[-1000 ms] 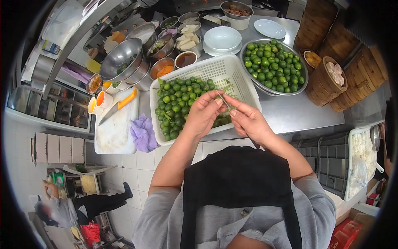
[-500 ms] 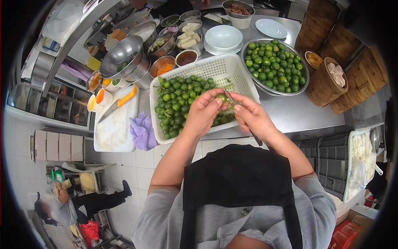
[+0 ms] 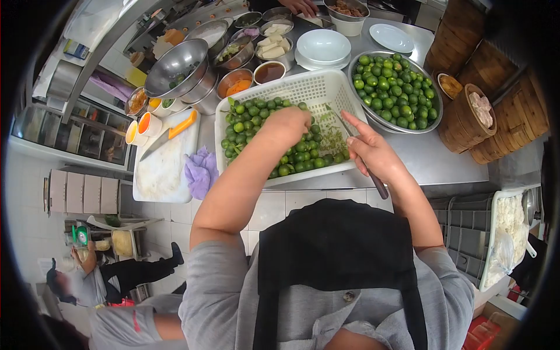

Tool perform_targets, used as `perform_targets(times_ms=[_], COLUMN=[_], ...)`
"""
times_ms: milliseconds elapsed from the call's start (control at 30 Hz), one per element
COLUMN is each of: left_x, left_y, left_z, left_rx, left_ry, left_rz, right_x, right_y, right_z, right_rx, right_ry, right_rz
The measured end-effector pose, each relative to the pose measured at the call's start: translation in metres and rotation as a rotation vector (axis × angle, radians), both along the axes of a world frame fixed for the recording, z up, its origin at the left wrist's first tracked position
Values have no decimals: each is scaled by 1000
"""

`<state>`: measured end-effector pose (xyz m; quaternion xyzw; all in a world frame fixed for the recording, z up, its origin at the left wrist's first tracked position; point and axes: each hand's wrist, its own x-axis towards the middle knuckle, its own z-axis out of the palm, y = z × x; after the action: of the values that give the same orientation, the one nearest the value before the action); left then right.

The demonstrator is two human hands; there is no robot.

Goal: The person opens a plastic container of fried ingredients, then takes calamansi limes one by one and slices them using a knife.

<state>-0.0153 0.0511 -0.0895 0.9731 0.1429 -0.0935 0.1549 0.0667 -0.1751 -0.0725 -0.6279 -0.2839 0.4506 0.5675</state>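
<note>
My left hand (image 3: 290, 125) reaches down over the small green limes (image 3: 249, 123) in a white plastic basket (image 3: 224, 143). Its fingers are curled and pointing down, and the fingertips and anything in them are hidden. Over the basket's right side, my right hand (image 3: 376, 153) is closed around a small knife (image 3: 379, 188), its dark handle toward me and the thin blade pointing away. Green trimmings (image 3: 332, 137) lie on the basket floor under the blade. Beyond the basket on the right, a steel bowl (image 3: 438, 119) is heaped with more limes (image 3: 396, 87).
To the left, a white cutting board (image 3: 160, 178) bears a yellow-handled knife (image 3: 181, 125), beside a purple cloth (image 3: 200, 172). Bowls of ingredients and white dishes (image 3: 324, 46) stand behind; bamboo steamers (image 3: 461, 125) are at right. Another person's hand (image 3: 300, 6) shows at the far edge.
My left hand has moved from beside the blade down to the limes in the basket; the lime it pinched no longer shows. My right hand has shifted slightly right with the knife.
</note>
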Motion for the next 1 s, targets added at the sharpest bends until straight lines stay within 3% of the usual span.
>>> perform_targets(times_ms=[133,267,333,400,567,633,667,733,867,1000], left_x=[-7,-17,-17,-17,-24,-34,-40,-48,-58,-61], left_y=[-15,-19,-21,-11,-10,-15,-19,-26,-40,-44], left_z=[19,16,25,6,14,28,35,44,27,21], left_rx=[-23,64,-66,-58,-96,-533,-534,-1012,-1204,-1361], left_ry=[219,226,325,276,117,-176,-176,-159,-417,-479], left_rz=[-96,-171,-23,-54,-108,33,32,166,232,311], right_x=[1,-2,-7,-12,-18,-23,-26,-31,-37,-39], right_y=[-3,-9,-11,-12,-3,-3,-1,2,7,7], right_z=[-19,-15,-4,1,-8,-2,-1,1,-4,2], right_rx=[33,103,125,133,116,142,142,169,226,238], right_ry=[37,201,274,337,227,100,100,86,-5,31], right_rz=[-71,-24,-39,19,77,116,115,128,119,125])
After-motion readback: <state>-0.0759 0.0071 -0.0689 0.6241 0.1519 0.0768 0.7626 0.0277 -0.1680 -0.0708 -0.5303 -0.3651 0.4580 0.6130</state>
